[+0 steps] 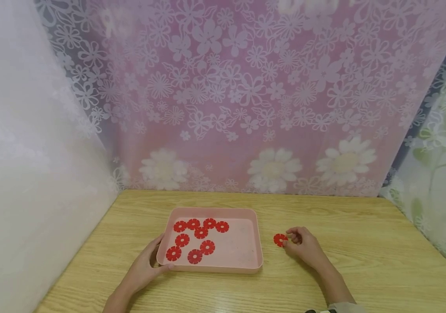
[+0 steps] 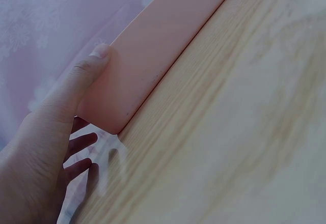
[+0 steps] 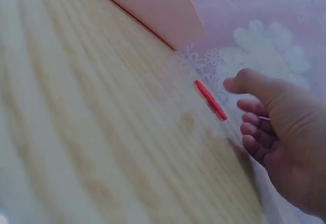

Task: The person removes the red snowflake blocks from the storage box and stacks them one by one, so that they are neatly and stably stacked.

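Note:
A pink tray (image 1: 242,243) rests on the table, and several red notched discs (image 1: 207,247) lie flat inside its left and middle part. At the tray's near left corner, my left hand (image 1: 143,266) grips it, thumb on the front side near the rim and fingers along the left side. The left wrist view shows that thumb (image 2: 94,63) against the tray's outer wall (image 2: 137,61). One red disc (image 1: 280,240) lies on the table right of the tray. My right hand (image 1: 305,248) hovers beside it; in the right wrist view its bent fingers (image 3: 249,127) hold nothing and the disc (image 3: 210,100) lies apart from them.
The table (image 1: 371,243) has a light wood-grain top. Behind it hangs a pink flowered curtain (image 1: 223,95), with a whitish sheet (image 1: 31,143) on the left and a floral one (image 1: 442,174) on the right.

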`<state>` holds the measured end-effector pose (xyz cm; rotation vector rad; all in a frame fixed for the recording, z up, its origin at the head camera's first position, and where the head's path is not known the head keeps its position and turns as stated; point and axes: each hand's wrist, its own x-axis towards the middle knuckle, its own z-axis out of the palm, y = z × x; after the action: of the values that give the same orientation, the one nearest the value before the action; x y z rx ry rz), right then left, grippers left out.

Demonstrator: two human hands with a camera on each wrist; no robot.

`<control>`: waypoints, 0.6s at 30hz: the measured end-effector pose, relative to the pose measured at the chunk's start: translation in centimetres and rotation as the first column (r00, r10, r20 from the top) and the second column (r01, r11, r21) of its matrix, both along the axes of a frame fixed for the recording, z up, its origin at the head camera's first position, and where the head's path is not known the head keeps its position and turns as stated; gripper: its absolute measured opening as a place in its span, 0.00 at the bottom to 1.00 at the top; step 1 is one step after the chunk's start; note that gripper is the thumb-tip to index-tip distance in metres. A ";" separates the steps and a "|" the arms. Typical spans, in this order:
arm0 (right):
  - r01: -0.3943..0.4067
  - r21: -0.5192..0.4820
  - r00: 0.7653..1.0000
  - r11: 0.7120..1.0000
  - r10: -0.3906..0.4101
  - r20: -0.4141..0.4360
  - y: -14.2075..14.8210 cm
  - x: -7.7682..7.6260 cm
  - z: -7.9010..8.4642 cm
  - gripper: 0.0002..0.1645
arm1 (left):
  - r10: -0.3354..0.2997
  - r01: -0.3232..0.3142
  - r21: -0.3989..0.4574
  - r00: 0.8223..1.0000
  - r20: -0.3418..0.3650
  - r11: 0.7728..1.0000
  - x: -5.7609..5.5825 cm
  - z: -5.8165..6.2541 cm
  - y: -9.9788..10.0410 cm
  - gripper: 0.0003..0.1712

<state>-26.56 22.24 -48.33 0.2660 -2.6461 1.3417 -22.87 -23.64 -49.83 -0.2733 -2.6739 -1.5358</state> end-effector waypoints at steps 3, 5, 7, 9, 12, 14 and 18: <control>-0.018 -0.039 0.999 0.999 0.017 -0.031 -0.4 -0.1 0.6 0.20 | -0.007 0.007 0.018 1.000 0.002 1.000 0.0 0.1 0.0 0.54; -0.043 -0.044 0.997 0.998 0.040 -0.062 -0.8 -0.1 1.2 0.19 | -0.012 0.012 0.024 1.000 0.001 1.000 0.0 0.0 0.0 0.53; -0.077 -0.045 0.993 0.996 0.072 -0.094 -1.4 -0.2 1.7 0.19 | -0.009 0.009 0.025 1.000 0.005 1.000 0.1 0.0 0.0 0.54; -0.115 -0.044 0.987 0.992 0.109 -0.120 -2.2 -0.3 2.3 0.19 | -0.004 0.004 0.015 1.000 0.005 1.000 0.1 0.0 0.0 0.54; -0.161 -0.058 0.979 0.985 0.152 -0.133 -3.9 -0.4 3.3 0.19 | 0.003 -0.003 0.006 1.000 0.009 1.000 0.0 0.0 -0.1 0.54; -0.188 -0.062 0.974 0.980 0.178 -0.140 -5.1 -0.6 3.8 0.18 | 0.006 -0.005 -0.006 1.000 0.005 1.000 0.0 -0.1 -0.1 0.54; -0.229 -0.067 0.968 0.971 0.220 -0.121 -7.8 -1.0 4.8 0.17 | 0.007 -0.007 -0.017 1.000 -0.007 1.000 0.0 0.0 0.0 0.54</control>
<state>-27.58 14.48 -43.53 0.6289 -2.5219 1.4474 -22.85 -23.61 -49.84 -0.2693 -2.6814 -1.5075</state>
